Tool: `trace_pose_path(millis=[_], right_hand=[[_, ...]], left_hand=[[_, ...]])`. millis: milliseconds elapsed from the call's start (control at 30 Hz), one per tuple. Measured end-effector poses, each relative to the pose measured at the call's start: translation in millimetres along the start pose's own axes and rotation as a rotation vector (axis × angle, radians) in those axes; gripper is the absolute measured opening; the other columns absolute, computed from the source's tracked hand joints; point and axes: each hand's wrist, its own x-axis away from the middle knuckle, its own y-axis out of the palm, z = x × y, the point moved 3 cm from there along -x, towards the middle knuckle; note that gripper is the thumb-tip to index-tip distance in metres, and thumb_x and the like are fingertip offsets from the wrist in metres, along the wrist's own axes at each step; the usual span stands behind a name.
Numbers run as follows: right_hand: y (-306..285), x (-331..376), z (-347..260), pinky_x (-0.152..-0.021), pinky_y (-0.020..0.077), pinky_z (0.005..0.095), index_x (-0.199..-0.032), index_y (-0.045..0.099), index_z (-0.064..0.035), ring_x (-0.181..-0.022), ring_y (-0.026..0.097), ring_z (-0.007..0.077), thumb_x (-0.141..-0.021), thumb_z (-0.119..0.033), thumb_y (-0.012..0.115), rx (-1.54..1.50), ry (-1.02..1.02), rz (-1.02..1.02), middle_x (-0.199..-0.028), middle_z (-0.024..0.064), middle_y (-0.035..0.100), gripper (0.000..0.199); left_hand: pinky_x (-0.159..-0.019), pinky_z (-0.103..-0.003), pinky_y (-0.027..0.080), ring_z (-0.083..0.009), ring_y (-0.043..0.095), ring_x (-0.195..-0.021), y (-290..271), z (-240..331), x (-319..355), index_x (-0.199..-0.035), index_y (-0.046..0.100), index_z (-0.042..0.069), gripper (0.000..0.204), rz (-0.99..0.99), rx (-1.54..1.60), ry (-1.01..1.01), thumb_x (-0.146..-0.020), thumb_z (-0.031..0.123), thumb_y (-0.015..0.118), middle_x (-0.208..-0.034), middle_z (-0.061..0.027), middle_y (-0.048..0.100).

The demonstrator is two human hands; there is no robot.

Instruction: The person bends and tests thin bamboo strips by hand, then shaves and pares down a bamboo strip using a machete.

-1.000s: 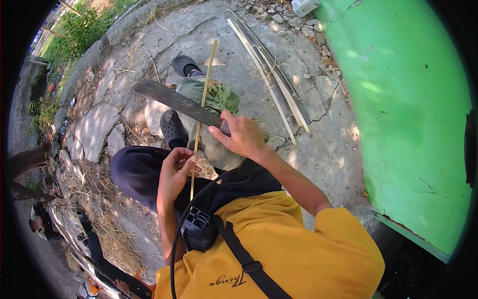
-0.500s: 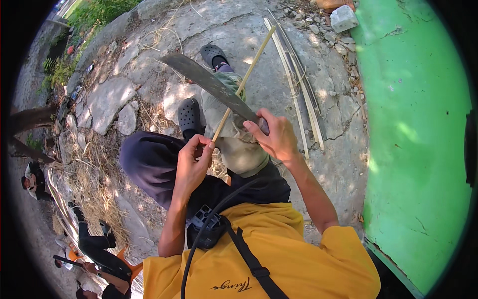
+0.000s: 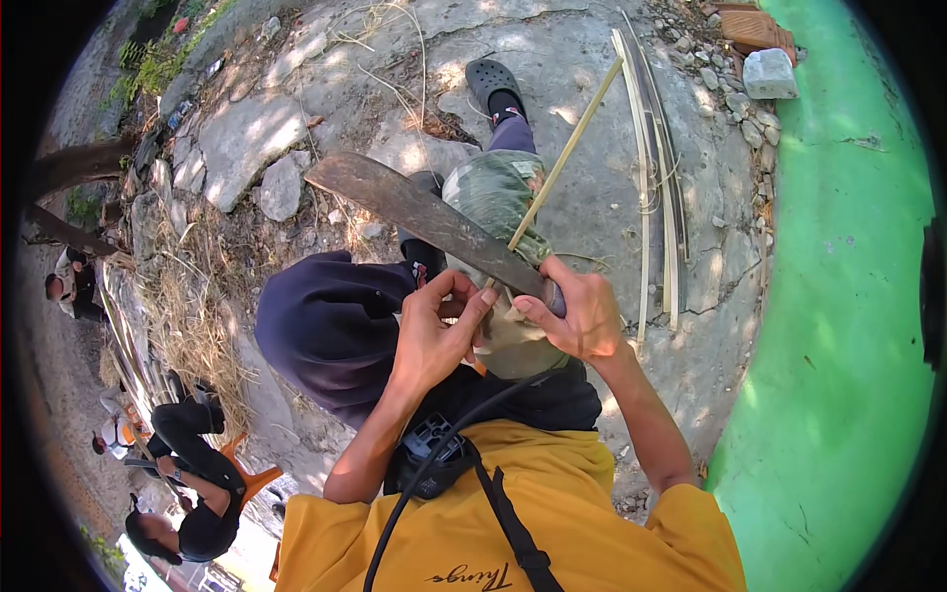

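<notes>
My right hand [image 3: 582, 308] is closed around the handle of a machete [image 3: 414, 212]. Its broad, dark, worn blade points up and to the left over my lap. A thin, pale bamboo strip [image 3: 572, 148] is pinched at its near end between the thumb and fingers of my left hand [image 3: 434, 331]. The strip slants away to the upper right and passes under the blade close to the handle. Beneath both lies a greenish, stained cloth [image 3: 493, 192] over my leg. Where the edge meets the strip is hidden by the blade.
Several long bamboo strips [image 3: 651, 187] lie on the cracked concrete to the right. A green wall [image 3: 838, 296] stands beyond them, with rubble, a white block [image 3: 769, 74] and bricks [image 3: 755, 30] at its foot. Other people [image 3: 202, 474] sit at the lower left near dry straw [image 3: 202, 335].
My left hand has come closer to my right hand, and the strip now crosses the blade nearer the handle. The whole view has shifted, with the ground appearing further right.
</notes>
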Motion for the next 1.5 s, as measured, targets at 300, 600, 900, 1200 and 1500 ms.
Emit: trace_pose_path(millis=[300, 600, 900, 1200, 1500], right_hand=[[13, -18, -9, -0.054, 0.0522, 0.0477, -0.095, 0.065, -0.0076, -0.060, 0.070, 0.0401, -0.091, -0.067, 0.074, 0.065, -0.095, -0.067, -0.066, 0.0168, 0.068, 0.060], [24, -22, -20, -0.052, 0.0474, 0.0469, -0.094, 0.067, -0.0082, -0.057, 0.065, 0.0403, -0.088, -0.057, 0.080, 0.104, -0.059, -0.072, -0.061, 0.0169, 0.061, 0.051], [24, -22, -26, -0.055, 0.0466, 0.0470, -0.091, 0.065, -0.0042, -0.058, 0.063, 0.0402, -0.094, -0.051, 0.077, 0.129, -0.038, -0.061, -0.063, 0.0195, 0.060, 0.048], [20, -19, -35, -0.056, 0.0499, 0.0506, -0.088, 0.064, -0.0032, -0.057, 0.065, 0.0432, -0.096, -0.063, 0.069, 0.088, -0.052, -0.049, -0.056, 0.0196, 0.060, 0.061], [27, -26, -23, -0.058, 0.0536, 0.0513, -0.092, 0.071, -0.0029, -0.062, 0.070, 0.0450, -0.092, -0.069, 0.071, 0.119, -0.068, -0.132, -0.061, 0.0228, 0.065, 0.066]], left_hand=[[-0.041, -0.025, 0.041, -0.0072, 0.061, -0.052, -10, -5, 5, -0.096, 0.064, -0.002, 0.017, 0.129, -0.218, 0.128, -0.102, 0.010, 0.074, -0.074, -0.0050, 0.070], [-0.039, -0.024, 0.036, -0.0032, 0.051, -0.046, -31, -12, 17, -0.090, 0.051, 0.003, 0.026, 0.073, 0.037, -0.032, -0.103, 0.008, 0.073, -0.069, 0.0006, 0.058], [-0.043, -0.025, 0.037, -0.0042, 0.050, -0.048, -31, -9, 35, -0.095, 0.057, 0.000, 0.025, 0.019, 0.041, -0.140, -0.111, 0.019, 0.062, -0.068, 0.0017, 0.052], [-0.048, -0.023, 0.028, -0.0029, 0.034, -0.052, -29, -25, 8, -0.105, 0.068, 0.000, 0.040, -0.194, -0.007, -0.075, -0.118, 0.031, 0.047, -0.066, 0.0067, 0.040], [-0.058, -0.027, 0.035, -0.0029, 0.041, -0.066, -20, -17, 1, -0.094, 0.070, 0.000, 0.038, -0.006, -0.201, 0.157, -0.116, 0.023, 0.050, -0.076, 0.0026, 0.060]])
